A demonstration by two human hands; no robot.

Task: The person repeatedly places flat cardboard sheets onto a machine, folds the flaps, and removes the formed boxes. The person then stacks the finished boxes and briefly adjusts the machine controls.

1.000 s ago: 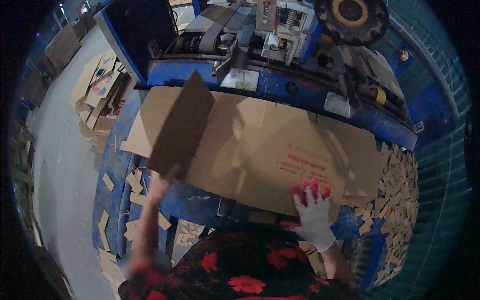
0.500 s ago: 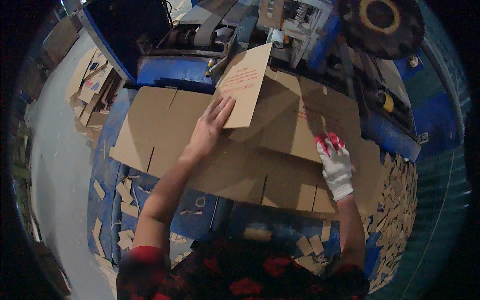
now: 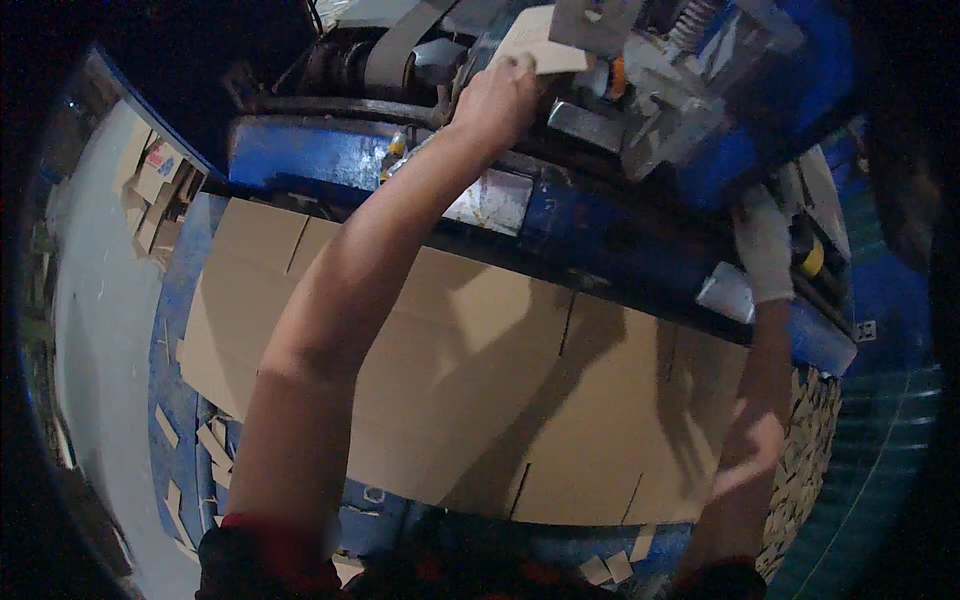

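My bare left hand (image 3: 500,98) reaches up to the machine, its fingers closed on the near edge of a piece of cardboard (image 3: 548,40). The far part of this piece is hidden behind the metal parts of the machine head (image 3: 650,110). On the right, my right hand (image 3: 765,240) wears a white glove and is stretched toward the machine beside its blue housing. Its fingers are blurred and partly hidden. A large flat slotted cardboard sheet (image 3: 430,375) lies beneath both arms on the blue table (image 3: 180,330).
Small cardboard offcuts (image 3: 215,450) lie along the table's near left edge, and a heap of scraps (image 3: 805,450) fills the right. Stacked cardboard (image 3: 150,185) stands on the grey floor (image 3: 100,340) at the left. The machine's blue front beam (image 3: 310,155) borders the sheet's far edge.
My left hand has carried the cardboard piece forward to the machine head. My right hand has left the sheet and moved forward and right to the machine. The view has shifted.
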